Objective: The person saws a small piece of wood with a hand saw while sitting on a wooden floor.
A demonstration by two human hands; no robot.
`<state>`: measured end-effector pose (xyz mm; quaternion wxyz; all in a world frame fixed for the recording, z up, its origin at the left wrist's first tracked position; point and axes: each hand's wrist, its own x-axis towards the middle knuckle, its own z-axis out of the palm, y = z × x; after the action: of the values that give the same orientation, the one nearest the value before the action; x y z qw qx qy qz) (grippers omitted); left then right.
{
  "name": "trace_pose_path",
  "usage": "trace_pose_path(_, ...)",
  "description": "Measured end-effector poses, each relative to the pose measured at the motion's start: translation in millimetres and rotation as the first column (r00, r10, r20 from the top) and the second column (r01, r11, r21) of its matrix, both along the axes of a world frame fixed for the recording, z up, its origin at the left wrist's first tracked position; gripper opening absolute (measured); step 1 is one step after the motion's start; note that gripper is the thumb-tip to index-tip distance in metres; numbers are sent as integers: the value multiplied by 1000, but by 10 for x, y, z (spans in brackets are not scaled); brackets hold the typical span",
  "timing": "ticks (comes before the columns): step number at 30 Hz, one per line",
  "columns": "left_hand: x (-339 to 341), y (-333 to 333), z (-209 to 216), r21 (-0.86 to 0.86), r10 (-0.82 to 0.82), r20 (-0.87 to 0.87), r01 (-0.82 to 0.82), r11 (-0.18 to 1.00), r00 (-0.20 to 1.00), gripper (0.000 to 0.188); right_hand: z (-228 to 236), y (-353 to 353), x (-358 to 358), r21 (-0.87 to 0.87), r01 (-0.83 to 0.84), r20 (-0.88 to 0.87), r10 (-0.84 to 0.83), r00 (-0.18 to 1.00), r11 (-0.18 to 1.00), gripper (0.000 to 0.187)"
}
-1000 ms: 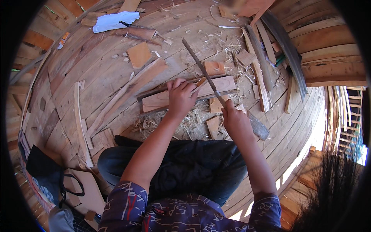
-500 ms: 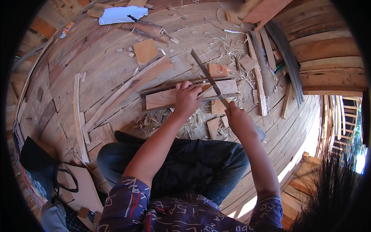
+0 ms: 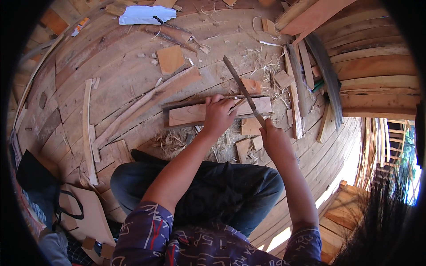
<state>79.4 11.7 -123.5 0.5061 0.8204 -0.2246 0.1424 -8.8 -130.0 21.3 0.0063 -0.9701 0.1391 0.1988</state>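
Observation:
My right hand [image 3: 276, 139] is closed round the near end of a saw [image 3: 239, 84], which has a long, narrow dark blade with a toothed edge. The blade slants up and to the left, crossing above the right part of a pale wooden board [image 3: 185, 115]. My left hand [image 3: 216, 116] rests on the middle of that board, its fingers closed on a small wood strip [image 3: 238, 104] beside the blade. Whether the teeth touch the strip I cannot tell. A darker length of wood lies under or along the board, partly hidden.
Wood shavings [image 3: 168, 141] litter the plank floor. Square offcuts [image 3: 171, 60] and long wood strips [image 3: 88, 133] lie around. A white sheet [image 3: 146, 15] is at the far left, a dark bag [image 3: 37, 184] at the near left, and leaning planks [image 3: 326, 75] stand at the right.
The view has shifted slightly. My hands keep their grips on the saw and the strip, and the saw has moved only a little relative to the board.

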Motion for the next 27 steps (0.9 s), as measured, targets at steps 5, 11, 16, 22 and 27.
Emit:
trace_pose_path(5, 55, 28, 33, 47, -34, 41, 32, 998, 999, 17, 26, 19, -14, 9, -4, 13, 4, 1000, 1000, 22)
trace_pose_path(11, -18, 13, -188, 89, -64, -21, 66, 994, 998, 18, -246, -82, -22, 62, 12, -27, -10, 1000, 998, 24)
trace_pose_path(16, -5, 28, -139, 79, -71, 8, 70, 994, 997, 18, -253, -70, -48, 55, 21, -34, -20, 999, 998, 23)
trace_pose_path(22, -1, 26, 18, 63, -51, 16, 50, 997, 999, 19, -113, -41, -82, 56, 20, 18, -21, 1000, 998, 22)
trace_pose_path(27, -46, -48, -116, 116, -65, -49, 71, 991, 997, 19, -240, -131, -109, 87, 29, -11, -28, 1000, 996, 22)
